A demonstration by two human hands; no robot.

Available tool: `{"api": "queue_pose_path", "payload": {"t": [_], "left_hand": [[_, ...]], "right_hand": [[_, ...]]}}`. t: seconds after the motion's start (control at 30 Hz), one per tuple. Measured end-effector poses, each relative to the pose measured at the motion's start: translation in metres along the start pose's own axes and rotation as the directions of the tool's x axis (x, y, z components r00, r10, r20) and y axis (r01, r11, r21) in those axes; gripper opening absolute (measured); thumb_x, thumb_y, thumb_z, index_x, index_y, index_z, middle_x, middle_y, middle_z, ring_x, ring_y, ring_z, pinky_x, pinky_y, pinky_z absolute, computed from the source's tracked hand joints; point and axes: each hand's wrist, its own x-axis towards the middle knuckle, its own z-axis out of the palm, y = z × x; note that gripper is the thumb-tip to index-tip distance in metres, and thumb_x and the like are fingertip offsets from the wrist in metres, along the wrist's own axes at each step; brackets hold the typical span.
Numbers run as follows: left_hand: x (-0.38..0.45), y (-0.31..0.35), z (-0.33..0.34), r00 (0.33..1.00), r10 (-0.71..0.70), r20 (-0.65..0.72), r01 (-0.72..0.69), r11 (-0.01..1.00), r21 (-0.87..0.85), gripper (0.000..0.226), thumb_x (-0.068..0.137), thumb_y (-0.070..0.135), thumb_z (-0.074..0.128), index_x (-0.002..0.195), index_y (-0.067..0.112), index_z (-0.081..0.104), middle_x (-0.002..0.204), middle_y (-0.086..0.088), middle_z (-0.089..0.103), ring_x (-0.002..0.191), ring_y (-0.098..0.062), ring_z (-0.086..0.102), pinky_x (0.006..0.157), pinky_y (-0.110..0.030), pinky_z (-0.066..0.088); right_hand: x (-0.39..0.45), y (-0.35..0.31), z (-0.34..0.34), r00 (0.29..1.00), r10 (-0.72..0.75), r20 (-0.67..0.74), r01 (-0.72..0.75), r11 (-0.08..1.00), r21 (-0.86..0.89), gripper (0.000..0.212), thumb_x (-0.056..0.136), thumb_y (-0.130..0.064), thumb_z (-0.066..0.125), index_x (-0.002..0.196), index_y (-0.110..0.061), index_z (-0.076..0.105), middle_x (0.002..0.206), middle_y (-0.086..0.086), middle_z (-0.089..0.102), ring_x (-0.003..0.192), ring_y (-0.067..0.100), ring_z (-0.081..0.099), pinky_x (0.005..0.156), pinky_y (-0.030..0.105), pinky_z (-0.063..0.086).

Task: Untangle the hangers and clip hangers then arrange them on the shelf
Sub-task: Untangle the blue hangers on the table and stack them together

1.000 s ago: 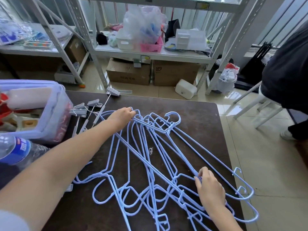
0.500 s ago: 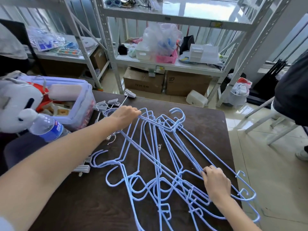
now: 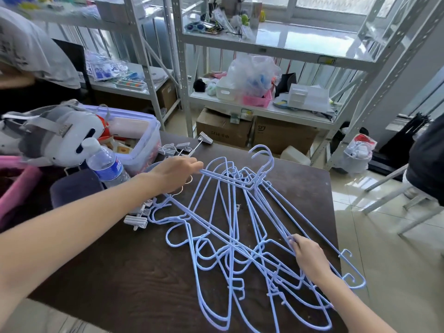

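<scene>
Left grip: the left hand (image 3: 175, 173) is curling its fingers round the bar end of one of the blue wire hangers (image 3: 230, 227), at the far-left edge of the pile, and appears to be lifting that end a little off the table (image 3: 115, 272).
Right grip: the right hand (image 3: 308, 257) is pinching several long wires of the same pile near its right side, fingers bent over them and pressing toward the table.
Where the hangers are lying: all are sitting in one crossed heap on the dark wooden table, hooks pointing both toward the far edge and toward the near right corner, where a few are overhanging.
Clip hangers: the grey clip hangers (image 3: 179, 147) are lying at the far-left of the table, just beside the clear plastic bin (image 3: 144, 143); another clip piece (image 3: 135, 219) is showing under the left forearm, touching the blue heap.
Handling, as a judgement: the wire is looking light, thin and springy, smooth-coated, so likely slippery; hooks and shoulder notches are probably snagging each other.
Where to take hold: best gripping one hanger by its straight bar or neck, the other hand pinning the rest.
Shelf: the metal shelf rack (image 3: 264, 111) is standing beyond the table, well apart.
Nearby: a water bottle (image 3: 105, 164) is lying by the bin.
</scene>
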Motion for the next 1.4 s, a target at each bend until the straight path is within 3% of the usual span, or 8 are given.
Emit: {"api": "queue_pose_path", "payload": {"t": [0.13, 0.33, 0.4, 0.5, 0.73, 1.0, 1.27, 1.4], "left_hand": [[-0.012, 0.001, -0.013, 0.999, -0.042, -0.011, 0.041, 0.999, -0.023, 0.028, 0.084, -0.010, 0.049, 0.105, 0.007, 0.056, 0.095, -0.010, 0.065, 0.086, -0.022, 0.063, 0.066, -0.020, 0.036], [-0.040, -0.005, -0.013, 0.990, 0.031, 0.141, -0.068, 0.962, 0.263, 0.025, 0.090, 0.003, 0.051, 0.113, 0.010, 0.056, 0.103, -0.002, 0.059, 0.087, -0.011, 0.058, 0.078, -0.019, 0.049], [-0.052, -0.004, -0.010, 0.969, 0.016, 0.248, -0.114, 0.915, 0.387, 0.027, 0.092, 0.006, 0.048, 0.118, 0.008, 0.056, 0.106, -0.002, 0.056, 0.092, -0.013, 0.055, 0.077, -0.021, 0.047], [-0.067, 0.003, 0.000, 0.969, -0.196, 0.149, 0.168, 0.969, 0.183, 0.026, 0.088, 0.001, 0.052, 0.114, 0.008, 0.051, 0.099, -0.008, 0.067, 0.079, -0.021, 0.070, 0.061, -0.026, 0.054], [-0.099, 0.020, 0.042, 0.926, -0.365, 0.091, 0.357, 0.929, 0.099, 0.025, 0.086, 0.005, 0.057, 0.110, 0.003, 0.054, 0.087, -0.013, 0.073, 0.072, -0.029, 0.073, 0.056, -0.030, 0.056], [-0.131, 0.089, 0.066, 0.759, -0.579, 0.298, 0.592, 0.804, 0.052, 0.041, 0.097, 0.012, 0.028, 0.137, 0.010, 0.030, 0.117, -0.013, 0.064, 0.102, -0.037, 0.064, 0.082, -0.042, 0.051], [-0.147, 0.216, 0.041, 0.593, -0.774, 0.222, 0.795, 0.607, -0.005, 0.031, 0.099, 0.023, 0.024, 0.126, 0.012, 0.037, 0.110, -0.014, 0.066, 0.097, -0.040, 0.064, 0.079, -0.045, 0.048], [-0.158, 0.269, 0.027, 0.501, -0.837, 0.220, 0.857, 0.515, 0.005, 0.032, 0.099, 0.024, 0.023, 0.126, 0.013, 0.037, 0.111, -0.013, 0.066, 0.099, -0.039, 0.064, 0.080, -0.046, 0.048]], "right_hand": [[-0.006, 0.000, -0.003, 0.997, -0.031, 0.071, 0.010, 0.959, 0.283, 0.025, 0.098, -0.020, 0.044, 0.074, -0.019, 0.052, 0.057, -0.006, 0.053, 0.059, 0.018, 0.053, 0.065, 0.035, 0.042], [0.005, -0.006, -0.027, 0.986, -0.162, -0.044, 0.165, 0.982, 0.094, 0.030, 0.098, -0.016, 0.044, 0.069, -0.018, 0.036, 0.057, 0.010, 0.055, 0.049, 0.025, 0.046, 0.058, 0.036, 0.036], [0.014, -0.013, -0.040, 0.978, -0.201, -0.050, 0.200, 0.980, -0.023, 0.025, 0.099, -0.020, 0.040, 0.075, -0.014, 0.037, 0.069, 0.020, 0.062, 0.056, 0.034, 0.052, 0.060, 0.036, 0.038], [0.032, -0.024, -0.060, 0.973, -0.231, -0.024, 0.222, 0.953, -0.205, 0.026, 0.100, -0.026, 0.035, 0.102, -0.004, 0.050, 0.097, 0.026, 0.067, 0.088, 0.044, 0.062, 0.068, 0.039, 0.043], [0.052, -0.048, -0.084, 0.905, -0.425, -0.003, 0.387, 0.828, -0.406, 0.024, 0.099, -0.023, 0.036, 0.111, -0.008, 0.051, 0.098, 0.013, 0.071, 0.088, 0.034, 0.069, 0.075, 0.044, 0.056], [0.078, -0.032, -0.088, 0.813, -0.565, 0.144, 0.541, 0.639, -0.547, 0.021, 0.097, -0.017, 0.043, 0.117, -0.014, 0.049, 0.095, 0.004, 0.068, 0.063, 0.015, 0.051, 0.050, 0.014, 0.038], [0.089, 0.025, -0.103, 0.673, -0.726, 0.142, 0.692, 0.550, -0.468, 0.021, 0.097, -0.028, 0.040, 0.107, -0.018, 0.055, 0.092, 0.004, 0.070, 0.083, 0.026, 0.068, 0.067, 0.035, 0.054], [0.081, 0.039, -0.116, 0.727, -0.669, 0.157, 0.683, 0.678, -0.271, 0.034, 0.095, -0.037, 0.045, 0.091, -0.008, 0.063, 0.080, 0.007, 0.065, 0.078, 0.030, 0.064, 0.063, 0.035, 0.048]]}}
